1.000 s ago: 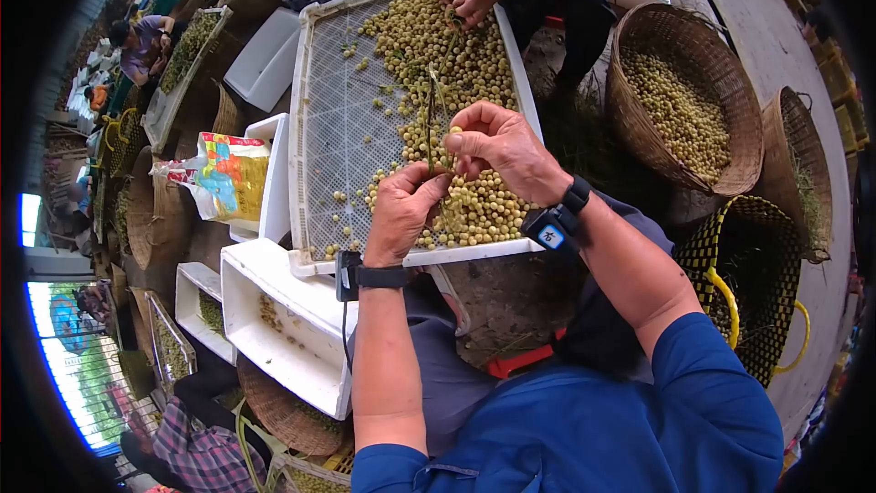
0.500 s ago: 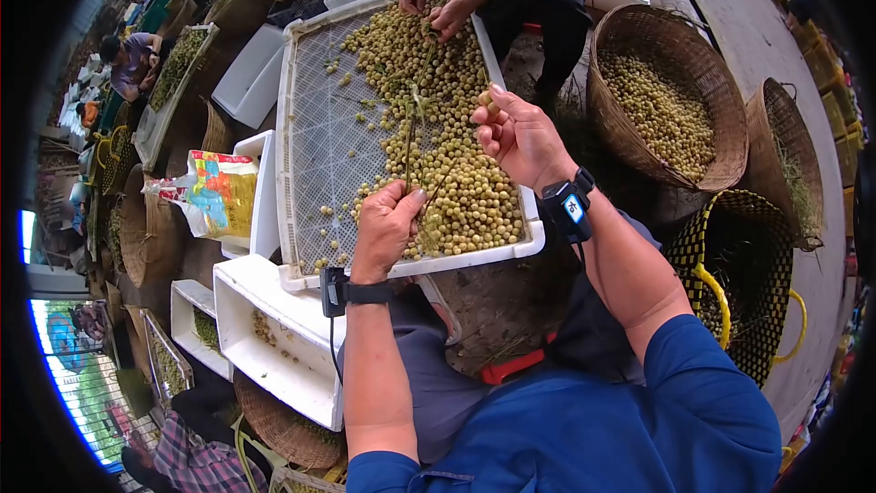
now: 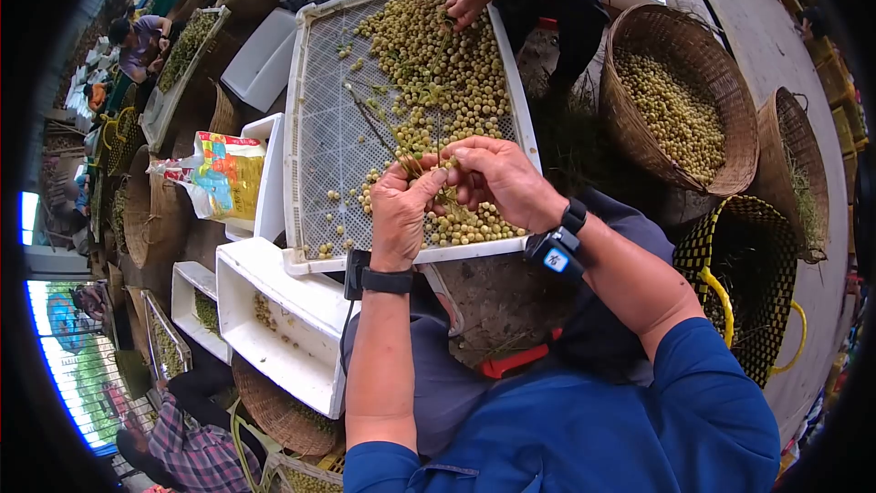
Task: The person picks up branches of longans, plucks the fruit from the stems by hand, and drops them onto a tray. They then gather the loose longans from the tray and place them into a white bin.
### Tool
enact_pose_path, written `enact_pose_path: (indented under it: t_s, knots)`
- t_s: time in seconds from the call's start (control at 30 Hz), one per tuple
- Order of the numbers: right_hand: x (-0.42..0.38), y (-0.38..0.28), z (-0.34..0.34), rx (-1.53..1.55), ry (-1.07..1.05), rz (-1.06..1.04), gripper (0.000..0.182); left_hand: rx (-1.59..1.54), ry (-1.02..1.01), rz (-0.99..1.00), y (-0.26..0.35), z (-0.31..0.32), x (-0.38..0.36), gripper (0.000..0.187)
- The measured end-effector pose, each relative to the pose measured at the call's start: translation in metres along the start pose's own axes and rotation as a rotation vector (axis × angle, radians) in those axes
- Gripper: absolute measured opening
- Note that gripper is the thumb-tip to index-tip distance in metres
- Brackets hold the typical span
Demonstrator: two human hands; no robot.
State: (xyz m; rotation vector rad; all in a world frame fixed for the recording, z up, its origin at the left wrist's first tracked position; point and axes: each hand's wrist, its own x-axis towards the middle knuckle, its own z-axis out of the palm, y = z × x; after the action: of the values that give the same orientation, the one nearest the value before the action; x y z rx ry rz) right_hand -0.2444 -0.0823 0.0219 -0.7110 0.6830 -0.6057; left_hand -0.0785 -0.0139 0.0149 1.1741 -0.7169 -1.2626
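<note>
My left hand is closed around a thin, branching fruit stem, whose bare end points up and left over the tray. My right hand meets it, thumb and fingers pinched at a small round fruit by the stem; the fingers partly hide it. Both hands are above the near part of a white mesh tray. Many longan-like, yellow-brown fruits cover the tray's middle and right side, with loose green bits among them.
Across the tray, another person's hands work over the fruits. A wicker basket of fruits stands right, with a black-and-yellow woven basket nearer. White foam boxes and a printed bag are at left.
My right hand has come down and left from the tray's right edge to meet my left hand. The stem's far end has swung left. The other person's hands have moved slightly apart.
</note>
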Motion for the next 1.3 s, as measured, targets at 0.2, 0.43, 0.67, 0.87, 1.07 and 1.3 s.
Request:
enact_pose_path:
  t_s: [0.2, 0.43, 0.67, 0.87, 1.07, 1.3]
  knots:
    - [0.004, 0.013, 0.007, -0.238, 0.106, -0.135, 0.021, -0.028, 0.004, -0.008, -0.003, 0.004, 0.000, 0.014]
    - [0.003, 0.018, 0.013, -0.216, 0.089, -0.092, 0.020, 0.029, 0.077, 0.054, -0.014, -0.003, 0.004, 0.011]
    - [0.005, 0.017, 0.006, -0.193, 0.119, -0.143, 0.021, 0.292, 0.116, 0.105, -0.013, 0.003, 0.003, 0.015]
    - [0.001, 0.005, 0.007, -0.254, 0.089, -0.084, 0.023, 0.203, 0.077, 0.100, -0.012, 0.001, 0.005, 0.015]
    - [0.003, 0.012, 0.001, -0.425, 0.020, -0.104, 0.024, 0.284, -0.011, 0.140, -0.021, -0.004, 0.006, 0.014]
    - [0.024, 0.006, -0.018, -1.392, 0.429, -1.162, 0.032, 0.290, 0.032, 0.040, -0.011, -0.001, 0.003, 0.018]
